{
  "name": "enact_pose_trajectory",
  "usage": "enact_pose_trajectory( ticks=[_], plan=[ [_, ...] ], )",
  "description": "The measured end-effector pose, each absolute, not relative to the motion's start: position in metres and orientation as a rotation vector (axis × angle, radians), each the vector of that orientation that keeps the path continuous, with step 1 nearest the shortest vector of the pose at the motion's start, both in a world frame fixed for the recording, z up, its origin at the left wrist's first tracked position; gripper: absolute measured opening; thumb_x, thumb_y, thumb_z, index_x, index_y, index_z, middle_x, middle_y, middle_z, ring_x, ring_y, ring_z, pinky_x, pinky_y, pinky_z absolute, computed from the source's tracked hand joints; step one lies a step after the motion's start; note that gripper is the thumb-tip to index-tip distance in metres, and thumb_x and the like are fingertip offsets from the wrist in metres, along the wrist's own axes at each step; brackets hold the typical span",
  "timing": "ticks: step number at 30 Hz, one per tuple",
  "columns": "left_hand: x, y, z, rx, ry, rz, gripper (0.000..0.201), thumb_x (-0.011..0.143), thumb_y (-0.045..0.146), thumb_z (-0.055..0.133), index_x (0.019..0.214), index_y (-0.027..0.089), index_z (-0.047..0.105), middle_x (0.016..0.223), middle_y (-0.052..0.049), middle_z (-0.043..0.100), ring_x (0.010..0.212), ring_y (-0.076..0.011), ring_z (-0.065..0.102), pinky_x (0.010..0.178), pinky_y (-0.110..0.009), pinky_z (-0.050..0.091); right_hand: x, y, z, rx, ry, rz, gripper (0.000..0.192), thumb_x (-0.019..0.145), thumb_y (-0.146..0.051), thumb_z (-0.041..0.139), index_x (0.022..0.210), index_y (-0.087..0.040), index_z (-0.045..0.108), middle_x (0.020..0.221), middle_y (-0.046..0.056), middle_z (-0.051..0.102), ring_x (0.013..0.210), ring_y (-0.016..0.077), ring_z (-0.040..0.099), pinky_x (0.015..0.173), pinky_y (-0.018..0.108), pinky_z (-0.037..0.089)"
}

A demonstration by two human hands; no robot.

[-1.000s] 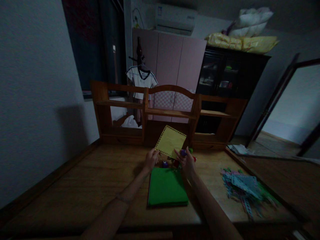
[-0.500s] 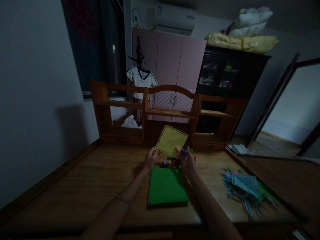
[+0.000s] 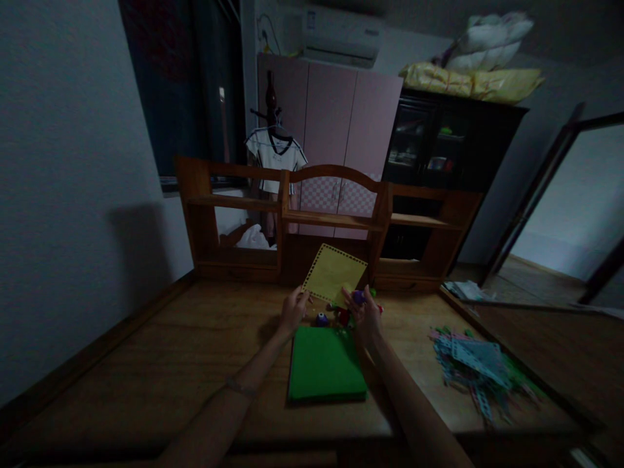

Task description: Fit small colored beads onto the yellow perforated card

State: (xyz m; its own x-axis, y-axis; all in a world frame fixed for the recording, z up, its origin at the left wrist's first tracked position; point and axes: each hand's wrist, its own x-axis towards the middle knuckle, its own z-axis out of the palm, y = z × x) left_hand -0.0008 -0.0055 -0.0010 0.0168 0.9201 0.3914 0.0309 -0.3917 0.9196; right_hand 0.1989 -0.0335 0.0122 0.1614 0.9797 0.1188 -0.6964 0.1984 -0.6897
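Dim wooden desk [image 3: 146, 364], and both hands meet at its far middle. Left hand [image 3: 292, 312] pinches the yellow sheet [image 3: 334, 273] by its near left corner; right hand [image 3: 365, 315] clamps a purple punch [image 3: 358, 298] against the sheet's near right edge, green paper [image 3: 325, 364] just below.

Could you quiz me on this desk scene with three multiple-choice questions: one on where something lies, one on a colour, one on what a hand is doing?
1. Where does the pile of paper strips lie?
A. on the shelf
B. on the desk, right of the green paper stack
C. under the left hand

2. What colour is the held sheet?
A. yellow
B. red
C. white

3. What is the right hand doing?
A. lying flat
B. gripping a purple punch
C. pointing

Answers: 1 B, the strips are near the desk's right edge; 2 A, the raised sheet is yellow; 3 B, its fingers close around the punch.
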Motion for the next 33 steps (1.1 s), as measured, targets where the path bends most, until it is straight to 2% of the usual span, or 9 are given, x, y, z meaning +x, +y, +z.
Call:
enact_pose_trajectory(
  ticks=[2, 9, 15, 21, 33],
  plan=[
    [-0.001, -0.006, 0.0, 1.525, 1.003, 1.476, 0.03, 0.083, 0.045, 0.044, 0.08, 0.017, 0.053, 0.061, 0.003, 0.053, 0.04, -0.0074, 0.041, 0.038, -0.018, 0.031, 0.199, -0.033, 0.012, -0.544, -0.63, 1.283, 0.027, 0.071, -0.047, 0.067, 0.075, -0.021, 0.06, 0.08, -0.001, 0.068, 0.089, 0.0217, 0.066, 0.075, 0.03, 0.053],
    [-0.001, -0.005, -0.004, 1.542, 1.01, 1.467, 0.029, 0.083, 0.044, 0.044, 0.077, 0.017, 0.052, 0.054, 0.004, 0.047, 0.038, -0.0075, 0.039, 0.037, -0.018, 0.028, 0.199, -0.034, 0.011, -0.548, -0.642, 1.27, 0.027, 0.072, -0.046, 0.067, 0.075, -0.02, 0.06, 0.083, 0.001, 0.068, 0.093, 0.0232, 0.065, 0.077, 0.031, 0.052],
    [-0.001, -0.006, -0.001, 1.547, 1.049, 1.466, 0.027, 0.08, 0.041, 0.048, 0.087, 0.017, 0.055, 0.068, 0.001, 0.057, 0.043, -0.0078, 0.046, 0.04, -0.018, 0.031, 0.198, -0.036, 0.014, -0.547, -0.657, 1.267, 0.027, 0.071, -0.045, 0.067, 0.076, -0.02, 0.06, 0.084, 0.001, 0.068, 0.095, 0.0234, 0.064, 0.079, 0.03, 0.051],
    [0.0, -0.011, 0.007, 1.569, 1.048, 1.502, 0.03, 0.078, 0.042, 0.052, 0.092, 0.016, 0.057, 0.074, -0.004, 0.062, 0.054, -0.0123, 0.054, 0.047, -0.02, 0.038, 0.197, -0.038, 0.017, -0.573, -0.627, 1.242, 0.027, 0.071, -0.046, 0.066, 0.074, -0.02, 0.059, 0.082, 0.001, 0.068, 0.09, 0.0222, 0.066, 0.075, 0.029, 0.052],
    [0.0, -0.008, 0.004, 1.578, 1.083, 1.5, 0.029, 0.078, 0.04, 0.052, 0.093, 0.015, 0.055, 0.075, -0.003, 0.063, 0.055, -0.0122, 0.056, 0.051, -0.02, 0.041, 0.196, -0.037, 0.017, -0.592, -0.62, 1.241, 0.029, 0.071, -0.048, 0.066, 0.074, -0.02, 0.058, 0.083, 0.001, 0.068, 0.093, 0.0221, 0.065, 0.075, 0.028, 0.053]
  ],
)
